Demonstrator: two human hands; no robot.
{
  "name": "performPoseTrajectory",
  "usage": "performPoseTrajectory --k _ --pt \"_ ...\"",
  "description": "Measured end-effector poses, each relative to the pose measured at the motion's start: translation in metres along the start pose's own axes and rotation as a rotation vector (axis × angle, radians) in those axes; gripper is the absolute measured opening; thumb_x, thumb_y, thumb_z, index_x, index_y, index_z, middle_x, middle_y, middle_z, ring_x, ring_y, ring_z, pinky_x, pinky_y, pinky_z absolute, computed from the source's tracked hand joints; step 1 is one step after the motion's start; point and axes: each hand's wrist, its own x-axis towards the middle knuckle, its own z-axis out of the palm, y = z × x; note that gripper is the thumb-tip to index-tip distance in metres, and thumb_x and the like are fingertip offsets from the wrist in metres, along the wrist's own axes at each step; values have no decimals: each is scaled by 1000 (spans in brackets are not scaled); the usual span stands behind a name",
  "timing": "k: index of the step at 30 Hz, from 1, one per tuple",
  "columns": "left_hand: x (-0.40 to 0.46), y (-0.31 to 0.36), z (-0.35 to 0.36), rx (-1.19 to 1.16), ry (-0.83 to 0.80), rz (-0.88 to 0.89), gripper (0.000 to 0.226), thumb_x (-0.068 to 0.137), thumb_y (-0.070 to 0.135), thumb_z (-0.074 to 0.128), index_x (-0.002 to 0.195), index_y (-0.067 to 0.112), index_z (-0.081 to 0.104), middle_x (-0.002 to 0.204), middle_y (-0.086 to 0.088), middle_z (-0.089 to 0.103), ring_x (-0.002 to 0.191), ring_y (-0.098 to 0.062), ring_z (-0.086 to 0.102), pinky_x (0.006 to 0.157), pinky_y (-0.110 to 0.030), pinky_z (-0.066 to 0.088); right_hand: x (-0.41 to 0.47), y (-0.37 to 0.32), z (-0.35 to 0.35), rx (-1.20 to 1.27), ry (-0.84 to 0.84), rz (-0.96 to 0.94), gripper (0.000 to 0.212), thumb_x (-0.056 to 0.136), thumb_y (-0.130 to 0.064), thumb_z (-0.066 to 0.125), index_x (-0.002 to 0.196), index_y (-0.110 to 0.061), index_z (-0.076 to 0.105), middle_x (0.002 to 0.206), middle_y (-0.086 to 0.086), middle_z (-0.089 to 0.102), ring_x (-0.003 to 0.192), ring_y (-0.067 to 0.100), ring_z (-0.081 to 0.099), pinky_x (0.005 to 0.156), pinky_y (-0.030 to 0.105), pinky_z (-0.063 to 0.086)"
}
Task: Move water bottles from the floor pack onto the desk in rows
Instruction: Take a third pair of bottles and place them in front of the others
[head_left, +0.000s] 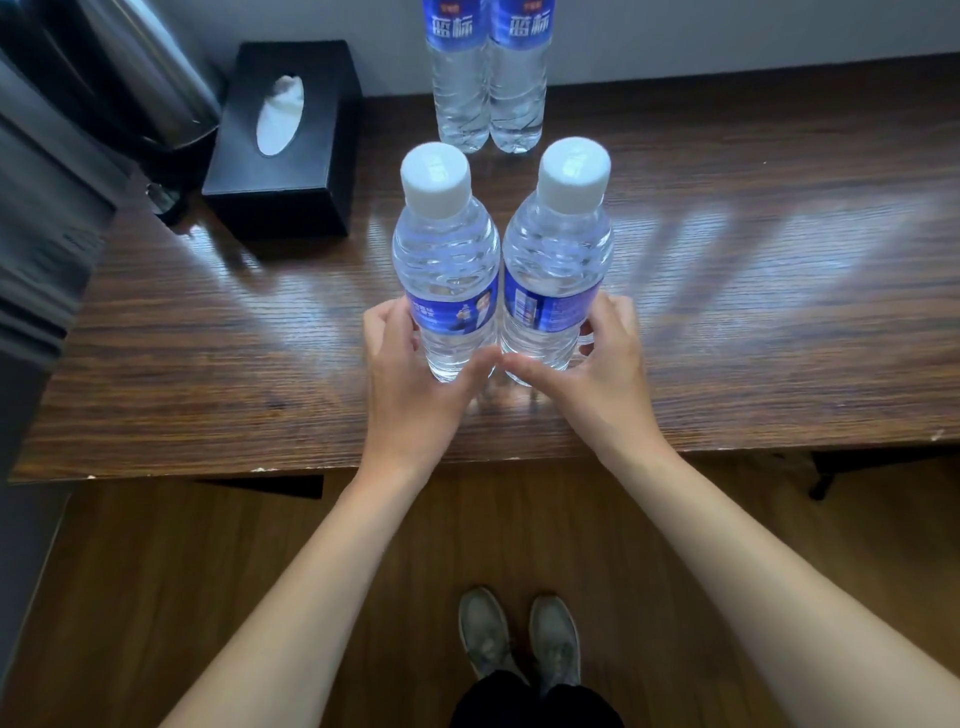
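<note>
Dark wood-grain tabletop (727, 312) carried two clear blue-labelled water bottles, left hand (410, 374) and right hand (597, 364) fingers each loosely cupping one, apparently aligning a row.

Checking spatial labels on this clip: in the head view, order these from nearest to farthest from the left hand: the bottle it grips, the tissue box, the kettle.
1. Bottle it grips: in the left hand, front row.
2. Tissue box: black, back-left on the desk.
3. Kettle: steel, far left corner, beyond the box.
</note>
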Motion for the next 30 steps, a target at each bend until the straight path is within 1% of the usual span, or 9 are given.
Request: performPoseTrajectory --k 3,5,7,13,21,23,25,27,30 --pt "-6 -4 -2 -168 -91 -32 57 82 19 76 132 13 49 132 -4 52 124 -10 56 101 -27 50 -3 3 -5 84 -80 -56 66 69 -43 79 127 -23 54 124 -8 47 117 -2 46 92 6 38" --pt "-9 -4 -2 -210 -99 -52 57 83 -1 70 135 9 47 130 -2 60 122 -9 59 96 -20 49 -6 3 -8 157 -121 -51 62 76 -33 74 133 -21 52 127 -10 52 118 -3 49 93 7 41" --pt "-9 -4 -1 -206 -78 -52 56 82 -10 67 132 6 49 125 0 64 117 -7 61 92 -17 49 -6 4 -8 176 -111 -40 60 77 -29 75 132 -19 52 125 -10 57 115 -2 53 94 10 44" --pt "-15 -7 2 -161 34 -75 65 76 12 83 130 12 47 126 2 60 118 -13 60 102 -41 51 0 9 -5 59 -24 -18 68 63 -47 83 120 -23 54 112 -8 57 106 8 56 89 25 50" --pt "-11 -11 5 -9 54 -38 87 64 56 84 131 15 46 124 -1 53 114 -18 57 95 -36 54 2 5 0 -5 -38 -20 84 50 -68 79 118 -27 50 107 -12 45 107 10 49 86 20 45" --pt "-12 -11 3 -30 2 -26 82 70 50 83 135 15 46 127 -2 50 119 -17 55 94 -23 52 0 8 -2 42 -69 -16 85 53 -62 83 122 -26 49 112 -10 43 109 5 49 89 17 45" --pt "-14 -11 1 -140 -56 -22 72 80 28 78 141 11 43 134 -6 52 126 -19 53 95 -17 50 -4 11 -6 95 -102 -44 79 63 -52 83 128 -22 50 120 -5 43 113 -2 47 92 14 45" --pt "-16 -12 -1 -204 -86 -27 67 83 13 72 142 7 42 137 -6 56 130 -18 54 104 -27 48 -7 11 -8 135 -127 -63 70 73 -37 81 133 -20 49 126 -3 49 115 -4 48 89 10 45" --pt "-15 -12 -2 -191 -67 -35 59 83 9 74 136 6 49 130 -2 63 123 -14 60 105 -35 50 -9 10 -9 174 -120 -51 60 76 -24 81 128 -18 53 122 -4 60 109 -3 56 80 5 43"
